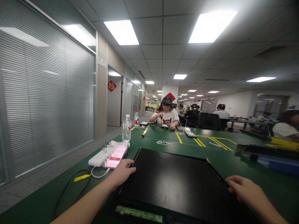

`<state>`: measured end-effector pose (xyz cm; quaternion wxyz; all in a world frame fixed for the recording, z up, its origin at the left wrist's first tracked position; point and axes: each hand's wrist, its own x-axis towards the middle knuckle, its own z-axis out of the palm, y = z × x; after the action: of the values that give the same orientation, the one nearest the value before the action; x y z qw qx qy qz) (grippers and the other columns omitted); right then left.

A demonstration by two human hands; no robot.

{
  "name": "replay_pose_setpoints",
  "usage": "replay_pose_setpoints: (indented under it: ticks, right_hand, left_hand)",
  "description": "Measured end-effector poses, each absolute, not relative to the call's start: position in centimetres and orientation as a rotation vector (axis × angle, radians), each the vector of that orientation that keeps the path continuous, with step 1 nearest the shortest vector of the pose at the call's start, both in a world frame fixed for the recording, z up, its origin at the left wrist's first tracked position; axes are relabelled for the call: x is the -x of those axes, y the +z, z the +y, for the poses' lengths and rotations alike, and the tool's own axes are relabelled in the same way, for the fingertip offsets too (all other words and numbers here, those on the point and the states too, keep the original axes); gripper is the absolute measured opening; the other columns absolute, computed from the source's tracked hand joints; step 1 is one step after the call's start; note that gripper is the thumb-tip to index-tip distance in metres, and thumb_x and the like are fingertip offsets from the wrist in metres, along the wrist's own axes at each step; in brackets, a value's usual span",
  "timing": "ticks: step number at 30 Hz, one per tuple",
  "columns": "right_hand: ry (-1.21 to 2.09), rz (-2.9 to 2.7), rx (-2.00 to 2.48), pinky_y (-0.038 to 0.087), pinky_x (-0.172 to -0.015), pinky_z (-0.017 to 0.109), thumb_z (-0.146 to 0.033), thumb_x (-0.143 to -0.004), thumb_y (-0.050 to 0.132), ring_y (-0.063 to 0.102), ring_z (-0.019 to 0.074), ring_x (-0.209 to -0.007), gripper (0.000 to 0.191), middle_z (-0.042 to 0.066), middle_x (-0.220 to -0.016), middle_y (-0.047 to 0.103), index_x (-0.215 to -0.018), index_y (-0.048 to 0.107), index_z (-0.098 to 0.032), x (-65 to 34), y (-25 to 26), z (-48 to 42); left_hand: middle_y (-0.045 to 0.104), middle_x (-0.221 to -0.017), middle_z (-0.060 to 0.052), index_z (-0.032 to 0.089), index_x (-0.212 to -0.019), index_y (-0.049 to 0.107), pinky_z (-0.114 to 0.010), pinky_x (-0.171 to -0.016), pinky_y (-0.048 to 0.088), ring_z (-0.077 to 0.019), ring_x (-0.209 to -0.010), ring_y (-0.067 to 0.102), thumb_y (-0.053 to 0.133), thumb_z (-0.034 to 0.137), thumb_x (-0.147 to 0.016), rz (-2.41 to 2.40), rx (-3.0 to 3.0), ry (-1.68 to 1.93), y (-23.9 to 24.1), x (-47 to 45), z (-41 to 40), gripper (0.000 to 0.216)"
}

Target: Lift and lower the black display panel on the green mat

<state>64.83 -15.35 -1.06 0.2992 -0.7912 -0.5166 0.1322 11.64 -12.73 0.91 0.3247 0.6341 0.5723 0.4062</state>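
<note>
A large black display panel (177, 180) lies in front of me, its dark face up with a soft glare on it. My left hand (123, 171) holds its left edge, the thumb over the rim and the other fingers partly hidden. At the right edge, my right hand (245, 188) has its fingers closed on the thin dark rim. A narrow green circuit board (139, 214) shows along the panel's near side. Just beyond my left hand are a phone with a lit pink screen (116, 155) and a white power bank (96, 158).
A clear water bottle (126, 129) and a second bottle (136, 118) stand at the left. Dark strips (268, 154) and a blue tray (283, 165) lie at the right. Yellow tape (199, 142) marks the green table (149, 141). A person (167, 116) works opposite with a screwdriver.
</note>
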Motion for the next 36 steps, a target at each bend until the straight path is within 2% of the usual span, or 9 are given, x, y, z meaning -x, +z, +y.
replay_pose_setpoints:
  ticks: [7, 14, 20, 27, 33, 36]
  right_hand:
    - [0.373, -1.365, 2.092, 0.056, -0.062, 0.039, -0.048, -0.073, 0.057, 0.072, 0.026, -0.054, 0.034, 0.007, -0.07, 0.082, -0.084, 0.079, -0.026, -64.4, -0.5, -15.6]
    - [0.359, -1.374, 2.098, 0.055, -0.061, 0.038, -0.049, -0.075, 0.053, 0.071, 0.0242, -0.053, 0.037, 0.007, -0.072, 0.082, -0.086, 0.079, -0.026, -64.3, -0.5, -15.7]
    - [0.383, -1.367, 2.081, 0.055, -0.062, 0.038, -0.049, -0.072, 0.059, 0.071, 0.0251, -0.054, 0.036, 0.008, -0.073, 0.082, -0.086, 0.082, -0.025, -64.3, -0.3, -15.9]
    - [0.374, -1.356, 2.088, 0.056, -0.063, 0.038, -0.048, -0.075, 0.055, 0.072, 0.0253, -0.054, 0.034, 0.007, -0.07, 0.082, -0.083, 0.079, -0.026, -64.1, -0.1, -15.9]
    - [0.393, -1.391, 2.059, 0.055, -0.06, 0.037, -0.049, -0.077, 0.054, 0.072, 0.024, -0.054, 0.036, 0.006, -0.071, 0.082, -0.086, 0.08, -0.026, -64.8, -0.8, -15.6]
    - [0.39, -1.386, 2.055, 0.055, -0.059, 0.038, -0.049, -0.075, 0.055, 0.071, 0.0252, -0.053, 0.035, 0.006, -0.071, 0.083, -0.085, 0.079, -0.027, -64.9, -0.9, -15.5]
  left_hand:
    - [0.083, -0.098, -0.01, 0.021, -0.081, 0.082, -0.04, -0.101, 0.054, -0.036, -0.111, 0.074, 0.068, 0.027, -0.07, 1.531, -1.793, 0.986, -0.6, -11.2, -11.7, 0.019]
    - [0.084, -0.113, -0.013, 0.02, -0.084, 0.084, -0.039, -0.108, 0.051, -0.0369, -0.122, 0.071, 0.07, 0.027, -0.071, 1.614, -1.819, 0.977, -0.7, -11.3, -11.5, 0.021]
    - [0.086, -0.107, -0.013, 0.021, -0.078, 0.085, -0.041, -0.106, 0.051, -0.0375, -0.117, 0.074, 0.061, 0.029, -0.076, 1.54, -1.841, 0.957, -0.4, -11.4, -11.4, 0.025]
    - [0.086, -0.092, -0.009, 0.024, -0.068, 0.085, -0.04, -0.1, 0.052, -0.0361, -0.109, 0.075, 0.056, 0.015, -0.062, 1.517, -1.772, 0.954, 0.4, -11.7, -11.9, 0.031]
    - [0.085, -0.088, -0.006, 0.027, -0.061, 0.082, -0.04, -0.107, 0.051, -0.0356, -0.111, 0.072, 0.057, 0.013, -0.058, 1.481, -1.753, 1.008, 0.6, -11.6, -12.0, 0.029]
    - [0.086, -0.088, -0.007, 0.026, -0.064, 0.083, -0.041, -0.102, 0.052, -0.037, -0.11, 0.074, 0.056, 0.016, -0.057, 1.453, -1.755, 0.995, 0.4, -11.5, -12.0, 0.03]
